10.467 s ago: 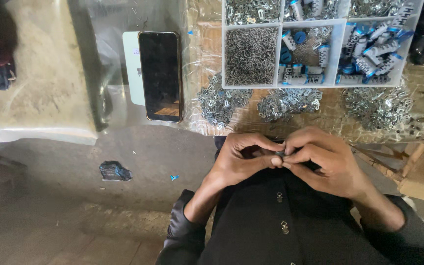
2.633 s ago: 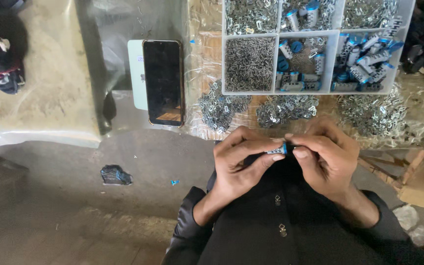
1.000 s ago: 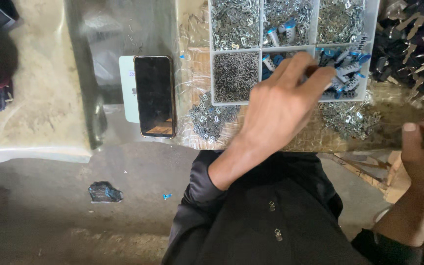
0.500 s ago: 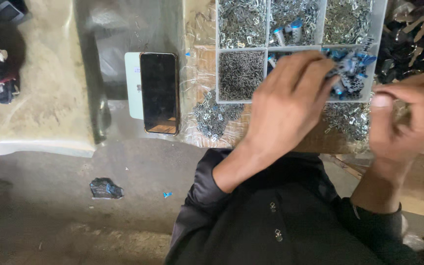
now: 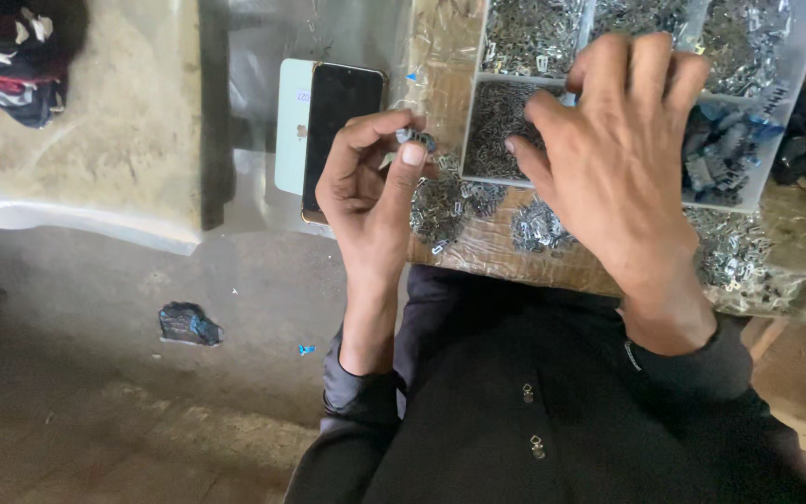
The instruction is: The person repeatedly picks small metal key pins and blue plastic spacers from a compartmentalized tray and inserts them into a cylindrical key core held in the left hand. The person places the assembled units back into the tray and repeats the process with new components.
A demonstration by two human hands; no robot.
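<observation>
In the head view, a small metal part point(image 5: 415, 138) is pinched between thumb and fingertips of the left hand point(image 5: 370, 191), just left of the compartment tray point(image 5: 759, 198) on the bench point(image 5: 478, 247). The right hand point(image 5: 613, 159) is spread flat over the tray, its grip holding nothing visible. The part could be dropped among the loose metal pieces point(image 5: 445, 201) below if the pinch is loosened, and the tray's contents could be knocked across compartments.

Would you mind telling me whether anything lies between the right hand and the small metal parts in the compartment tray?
Nothing visible does. The right hand is spread directly over the compartment tray, its fingertips at the cell of small metal parts. The left hand pinches a small part off to the side.
</observation>
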